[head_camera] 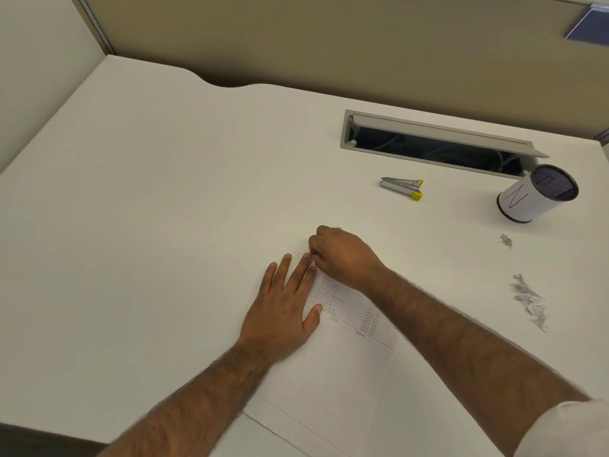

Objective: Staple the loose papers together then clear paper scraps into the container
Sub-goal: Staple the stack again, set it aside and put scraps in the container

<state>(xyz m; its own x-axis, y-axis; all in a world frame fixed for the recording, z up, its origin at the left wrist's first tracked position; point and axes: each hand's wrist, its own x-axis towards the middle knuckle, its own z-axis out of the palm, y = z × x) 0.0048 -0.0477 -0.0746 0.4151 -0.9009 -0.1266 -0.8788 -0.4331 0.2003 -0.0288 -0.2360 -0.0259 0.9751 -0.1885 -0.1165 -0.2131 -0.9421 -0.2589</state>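
White laminate, smooth and matte, makes up the desk (148,192), whose far edge curves in a shallow wave against a tan fabric partition (329,37). Printed papers (346,357) lie flat at 6 o'clock from the desk's middle, angled so one corner points to 12 o'clock; rows of fine print cross their upper part, and the lower part is blank. The left hand (283,308) presses flat on the papers' left edge, fingers spread apart and straight. The right hand (342,255) sits at the papers' top corner, curled with fingers drawn together in a pinch right at that corner; what it grips there, if anything, is hidden by the knuckles. Its forearm crosses the sheet toward a rolled white sleeve (566,427) at 5 o'clock.

At 1 o'clock from the hands lies a slim metal stapler (402,188) with yellow plastic tips, on its side and well apart from the papers. Farther toward 2 o'clock stands a cylindrical container (537,192), dark mesh inside, wrapped in white paper with a hand-drawn mark. Just below it is a tiny heap of staples (506,240), and at 3 o'clock crumpled, jagged paper scraps (530,300) lie on the desk. Behind the stapler a rectangular grey cable slot (438,143) is open, dark within.
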